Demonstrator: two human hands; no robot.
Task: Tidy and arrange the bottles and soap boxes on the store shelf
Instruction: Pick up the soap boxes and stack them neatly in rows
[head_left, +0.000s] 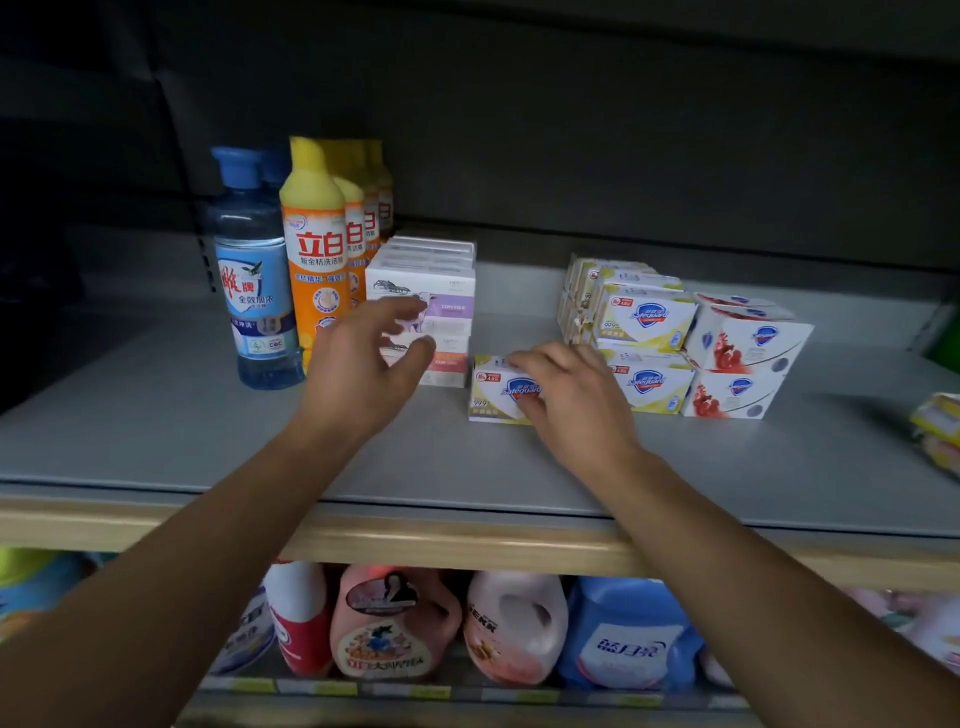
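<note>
We are gripping a yellow Safeguard soap box (496, 389) with our right hand (569, 395), fingers curled over its top and front as it sits on the grey shelf (156, 415). Our left hand (363, 364) is hovering just left of it, fingers spread wide, holding nothing. Right behind the left fingertips a stack of white soap boxes (431, 291) is standing; further left are the orange bottles (314, 249) and a blue bottle (254, 280). Beyond the right hand are stacked yellow Safeguard boxes (641, 322) and red-printed Safeguard boxes (743, 353)
</note>
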